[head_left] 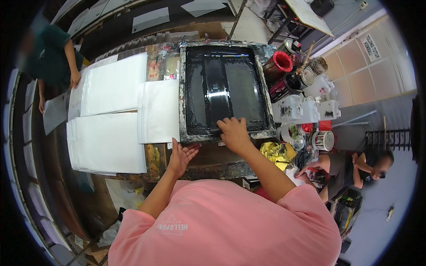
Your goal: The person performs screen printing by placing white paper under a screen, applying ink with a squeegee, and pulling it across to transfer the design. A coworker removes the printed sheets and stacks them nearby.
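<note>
A screen printing frame (182, 95) with a pale, ink-stained rim lies on the worktable in front of me. Black ink (217, 77) coats its mesh, glossiest in a band down the middle. My right hand (234, 134) is over the frame's near end, fingers curled down into the black area; whatever they grip is hidden against the dark ink. Beside the near left corner of the frame, my left hand (183, 157) is open, palm up, fingers stretched toward the underside of the rim. A stack of white sheets (159, 111) abuts the frame's left side.
More white stacks (106, 142) cover the table's left. Ink cans, including a red one (278, 62), and white jugs (288, 108) crowd the right, with a yellow crumpled cloth (275, 154) nearer. A person (51, 57) handles a sheet at far left; another (355, 170) sits at right.
</note>
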{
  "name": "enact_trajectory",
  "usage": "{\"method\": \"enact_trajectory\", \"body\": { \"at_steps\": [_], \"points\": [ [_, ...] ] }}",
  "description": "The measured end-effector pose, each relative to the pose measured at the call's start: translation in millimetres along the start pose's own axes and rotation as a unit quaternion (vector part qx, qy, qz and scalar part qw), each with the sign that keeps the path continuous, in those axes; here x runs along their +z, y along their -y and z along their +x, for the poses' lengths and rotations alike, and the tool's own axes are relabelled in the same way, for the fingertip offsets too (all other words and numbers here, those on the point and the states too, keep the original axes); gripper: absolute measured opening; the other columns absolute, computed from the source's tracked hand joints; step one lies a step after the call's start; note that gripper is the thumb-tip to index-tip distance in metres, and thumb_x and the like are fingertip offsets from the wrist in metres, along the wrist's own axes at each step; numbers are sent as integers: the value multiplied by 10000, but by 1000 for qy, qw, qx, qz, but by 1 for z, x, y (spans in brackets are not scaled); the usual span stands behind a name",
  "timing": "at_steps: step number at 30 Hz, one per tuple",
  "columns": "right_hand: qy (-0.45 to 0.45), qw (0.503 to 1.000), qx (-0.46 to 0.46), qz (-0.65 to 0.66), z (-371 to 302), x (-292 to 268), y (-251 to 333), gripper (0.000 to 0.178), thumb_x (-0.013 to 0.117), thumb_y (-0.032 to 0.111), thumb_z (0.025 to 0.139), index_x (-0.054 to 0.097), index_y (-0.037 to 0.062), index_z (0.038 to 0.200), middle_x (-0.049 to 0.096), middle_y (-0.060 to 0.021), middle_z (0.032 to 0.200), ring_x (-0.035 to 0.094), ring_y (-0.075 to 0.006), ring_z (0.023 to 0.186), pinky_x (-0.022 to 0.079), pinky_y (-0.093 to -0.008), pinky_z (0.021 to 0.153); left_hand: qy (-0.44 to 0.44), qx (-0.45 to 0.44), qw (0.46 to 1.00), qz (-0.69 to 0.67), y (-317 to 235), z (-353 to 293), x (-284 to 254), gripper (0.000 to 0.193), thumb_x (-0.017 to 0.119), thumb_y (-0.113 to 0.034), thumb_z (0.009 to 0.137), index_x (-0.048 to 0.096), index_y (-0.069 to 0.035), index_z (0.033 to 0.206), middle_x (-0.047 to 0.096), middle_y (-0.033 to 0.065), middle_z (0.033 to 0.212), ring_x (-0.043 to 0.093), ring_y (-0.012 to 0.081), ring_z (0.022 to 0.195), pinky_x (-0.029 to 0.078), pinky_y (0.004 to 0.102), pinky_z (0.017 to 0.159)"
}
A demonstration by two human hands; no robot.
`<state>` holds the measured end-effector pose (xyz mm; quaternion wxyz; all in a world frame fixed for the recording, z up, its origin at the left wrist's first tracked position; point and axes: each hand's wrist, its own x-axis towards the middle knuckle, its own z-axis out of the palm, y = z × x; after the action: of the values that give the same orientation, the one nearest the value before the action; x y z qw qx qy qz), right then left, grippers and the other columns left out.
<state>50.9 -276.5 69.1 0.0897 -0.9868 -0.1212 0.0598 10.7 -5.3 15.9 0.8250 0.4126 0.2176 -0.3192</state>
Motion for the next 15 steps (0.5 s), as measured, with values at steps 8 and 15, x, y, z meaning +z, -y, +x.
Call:
{"method": "enact_trajectory", "body": {
  "at_steps": [8, 15],
  "points": [
    [-44, 999, 18, -9, -16, 40, 9, 402, 737, 146, 883, 683, 171, 1280, 685, -59, 1167, 633, -282, 1177, 393, -598, 1067, -43, -59, 993, -90, 9, 23, -11, 1174, 460, -930, 916, 339, 48, 1555, 587, 264, 1441, 594, 370, 1381, 457, 474, 1208],
    [-106, 994, 24, -1, 25, 77, -9, 379, 699, 112, 910, 690, 154, 1287, 678, -68, 1185, 633, -297, 1178, 386, -666, 1101, -39, -102, 991, -83, 16, 30, -22, 1146, 486, -902, 933, 326, 31, 1579, 548, 239, 1494, 551, 382, 1419, 442, 496, 1219]
  ]
}}
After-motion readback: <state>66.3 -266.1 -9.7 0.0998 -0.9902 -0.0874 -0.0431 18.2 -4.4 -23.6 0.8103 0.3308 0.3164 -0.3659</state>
